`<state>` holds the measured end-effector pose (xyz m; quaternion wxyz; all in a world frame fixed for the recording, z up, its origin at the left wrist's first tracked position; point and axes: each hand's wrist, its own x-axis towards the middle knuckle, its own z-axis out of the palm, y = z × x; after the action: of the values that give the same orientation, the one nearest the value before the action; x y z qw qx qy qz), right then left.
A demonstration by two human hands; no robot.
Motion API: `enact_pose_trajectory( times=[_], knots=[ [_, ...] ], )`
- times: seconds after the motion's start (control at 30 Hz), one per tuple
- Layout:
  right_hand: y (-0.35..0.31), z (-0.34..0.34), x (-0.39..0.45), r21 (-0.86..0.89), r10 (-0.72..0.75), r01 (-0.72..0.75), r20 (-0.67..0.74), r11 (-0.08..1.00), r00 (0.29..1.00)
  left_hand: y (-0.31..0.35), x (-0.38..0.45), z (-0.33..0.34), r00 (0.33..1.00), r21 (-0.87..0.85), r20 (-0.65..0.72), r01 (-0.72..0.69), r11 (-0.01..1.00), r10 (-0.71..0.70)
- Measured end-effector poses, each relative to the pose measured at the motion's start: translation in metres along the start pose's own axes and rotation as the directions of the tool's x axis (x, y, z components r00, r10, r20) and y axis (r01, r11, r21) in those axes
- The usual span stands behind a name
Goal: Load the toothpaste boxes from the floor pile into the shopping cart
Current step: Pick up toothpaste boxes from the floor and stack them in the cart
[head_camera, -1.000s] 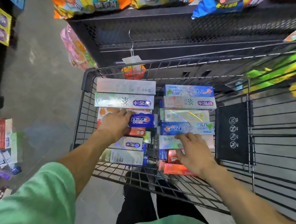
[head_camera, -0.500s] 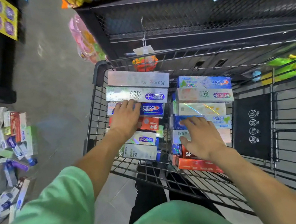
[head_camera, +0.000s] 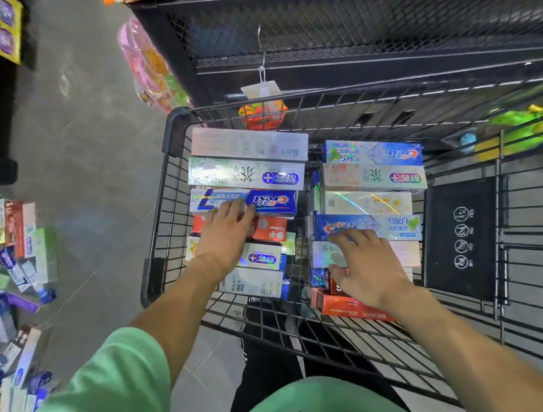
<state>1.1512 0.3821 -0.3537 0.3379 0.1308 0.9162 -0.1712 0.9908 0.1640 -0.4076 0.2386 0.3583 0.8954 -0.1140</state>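
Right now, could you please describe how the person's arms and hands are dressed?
Both arms are bare from above the elbow down. A loose mint-green short sleeve covers the left upper arm; the same green fabric shows at the chest. The left hand and right hand wear no gloves, and no rings, watch or bracelet show. The right sleeve is out of view.

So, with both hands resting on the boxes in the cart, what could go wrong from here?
1. The left hand presses flat on the left column, where the orange box lies askew; a push may disorder the row.
2. The red box sits at the near edge of the shopping cart and might slide.
3. The floor pile beside the cart could be stepped on.
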Motion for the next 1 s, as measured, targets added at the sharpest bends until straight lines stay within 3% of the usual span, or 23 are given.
enact_pose_trajectory(
  times=[0.13, 0.53, 0.8, 1.0],
  knots=[
    [-0.002, 0.006, 0.004, 0.031, 0.001, -0.001, 0.016, 1.000, 1.000, -0.007, 0.012, -0.016, 0.998, -0.014, 0.000, 0.061, 0.998, -0.061],
    [-0.014, 0.011, 0.012, 0.085, -0.021, 0.022, -0.011, 0.996, 1.000, -0.019, 0.034, -0.020, 0.998, 0.011, -0.050, 0.037, 0.999, -0.036],
    [-0.005, 0.018, 0.010, 0.064, -0.016, 0.016, -0.002, 0.998, 1.000, -0.021, 0.031, -0.014, 0.982, 0.045, -0.179, 0.067, 0.997, -0.058],
    [-0.006, 0.022, 0.009, 0.050, -0.026, 0.026, -0.003, 0.998, 1.000, -0.023, 0.020, -0.006, 0.982, 0.038, -0.127, 0.145, 0.989, -0.139]
  ],
)
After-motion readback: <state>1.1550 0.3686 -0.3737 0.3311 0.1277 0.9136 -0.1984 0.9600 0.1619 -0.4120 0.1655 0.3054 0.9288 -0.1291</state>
